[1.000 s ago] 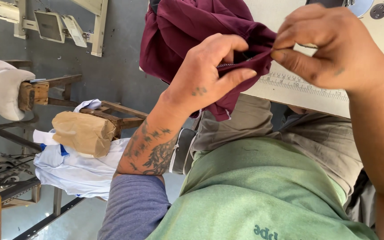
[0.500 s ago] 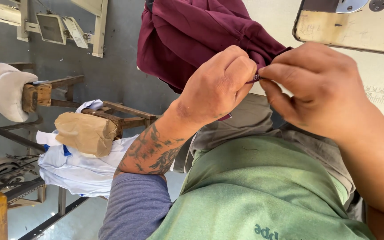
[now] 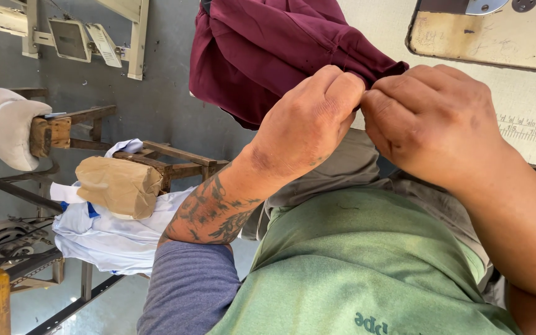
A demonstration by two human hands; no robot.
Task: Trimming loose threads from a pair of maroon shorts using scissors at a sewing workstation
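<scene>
- Behind the hands, a pale surface [image 3: 379, 25] is seen, with a printed ruler strip [image 3: 531, 133] along its edge just right of the right hand [image 3: 432, 121].
- Beyond the left hand [image 3: 308, 121], a grey floor [image 3: 156, 105] is shown, with a wooden stand [image 3: 175, 164] well to the left of that hand.
- On the stand, a brown paper parcel [image 3: 119, 185] is laid over white cloth [image 3: 110, 239].
- One maroon garment [image 3: 280, 53] is held up just above both hands, hanging over the edge of the surface.
- Both hands are closed together, knuckle to knuckle, pinched on a corner of the maroon garment where they meet.
- Counted: two hands, one garment, one parcel, one stand.
- Below the hands, a green shirt [image 3: 367, 260] and a blue sleeve [image 3: 187, 288] are visible.
</scene>
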